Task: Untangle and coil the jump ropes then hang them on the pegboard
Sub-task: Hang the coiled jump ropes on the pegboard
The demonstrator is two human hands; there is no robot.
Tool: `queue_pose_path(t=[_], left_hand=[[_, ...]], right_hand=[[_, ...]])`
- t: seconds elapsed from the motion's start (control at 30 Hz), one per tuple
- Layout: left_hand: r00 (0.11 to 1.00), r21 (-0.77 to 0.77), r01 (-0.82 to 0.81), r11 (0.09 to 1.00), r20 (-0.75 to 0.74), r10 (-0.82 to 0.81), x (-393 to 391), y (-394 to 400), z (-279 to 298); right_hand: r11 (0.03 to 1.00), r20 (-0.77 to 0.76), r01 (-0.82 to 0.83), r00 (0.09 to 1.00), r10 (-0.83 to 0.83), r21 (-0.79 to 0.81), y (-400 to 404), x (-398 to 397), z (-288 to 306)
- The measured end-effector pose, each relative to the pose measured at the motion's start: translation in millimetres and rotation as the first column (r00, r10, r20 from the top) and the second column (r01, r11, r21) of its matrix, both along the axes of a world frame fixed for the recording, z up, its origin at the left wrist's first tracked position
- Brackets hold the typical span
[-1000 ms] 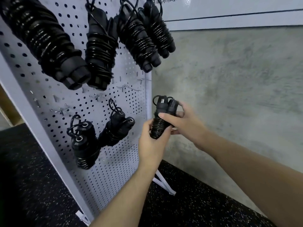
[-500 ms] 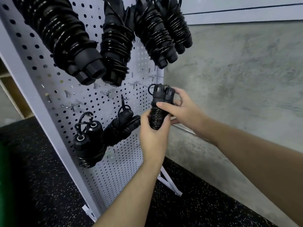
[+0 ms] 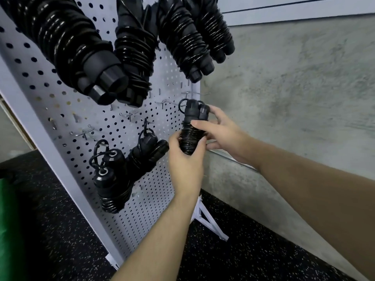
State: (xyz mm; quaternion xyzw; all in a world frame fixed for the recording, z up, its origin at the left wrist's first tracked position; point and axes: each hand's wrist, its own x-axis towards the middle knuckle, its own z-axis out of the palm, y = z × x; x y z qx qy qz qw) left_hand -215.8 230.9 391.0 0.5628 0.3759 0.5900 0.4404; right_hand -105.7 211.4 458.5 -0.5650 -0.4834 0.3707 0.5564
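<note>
Black cord, wound tight round two black handles, makes up the coiled rope (image 3: 191,130) that both hands clamp between them. The left hand (image 3: 185,166) grips its lower end from below, thumb and fingers curled round the coils; the right hand (image 3: 220,136) comes in from the right, thumb laid across the front of the coils and fingers wrapped behind the handle tops. The rope stands nearly upright, its small cord loop at the top left, just beside the pegboard's right edge and close under a bare metal hook (image 3: 165,103); whether loop and hook touch cannot be told. The pegboard (image 3: 60,110), white and perforated, leans back on a white stand (image 3: 207,220). Just left of the left hand hangs a second coiled rope (image 3: 147,151), tilted, its loop over a hook, and lower left of that a third (image 3: 110,183) with two metal-ringed handle caps facing out. Four more bundles (image 3: 129,55) hang across the top row, the nearest one large and blurred. More bare hooks sit between the rows. Behind is a grey concrete wall (image 3: 294,88); below, a black speckled floor (image 3: 243,258), with something green (image 3: 8,230) at the left edge.
</note>
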Motion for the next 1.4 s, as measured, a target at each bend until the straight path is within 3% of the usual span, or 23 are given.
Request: queue_pose_path(t=[0.27, 0.4, 0.57, 0.7, 0.83, 1.0, 1.13, 1.4], left_hand=[[0.998, -0.066, -0.052, 0.996, 0.027, 0.054, 10, 10, -6], [0.992, -0.253, -0.023, 0.967, 0.115, 0.054, 18, 19, -16], [0.980, -0.555, 0.163, 0.815, 0.186, -0.070, 26, 6, -50], [0.949, -0.661, 0.277, 0.697, 0.073, -0.307, 42, -20, -80], [0.772, -0.635, 0.376, 0.675, -0.188, -0.607, 77, -56, -101], [0.513, -0.680, 0.462, 0.569, -0.318, -0.797, 131, -110, -147], [0.276, -0.735, 0.477, 0.482, -0.396, -0.876, 163, -156, -207], [-0.217, -0.842, 0.411, 0.349, -0.462, -0.860, 169, -227, -339]], right_hand=[[0.995, 0.051, -0.048, 0.997, 0.053, -0.088, 13, 0, -1], [0.992, 0.148, -0.053, 0.987, 0.070, -0.112, 9, -2, -7], [0.983, 0.256, 0.024, 0.966, 0.024, -0.184, -24, 15, -26], [0.969, 0.269, 0.120, 0.961, -0.059, -0.215, -66, 45, -54], [0.932, 0.232, 0.216, 0.961, -0.151, -0.289, -120, 81, -98], [0.833, 0.277, 0.351, 0.928, -0.249, -0.429, -202, 130, -172], [0.718, 0.267, 0.411, 0.912, -0.312, -0.562, -270, 155, -243], [0.445, 0.212, 0.292, 0.952, -0.222, -0.847, -387, 164, -382]])
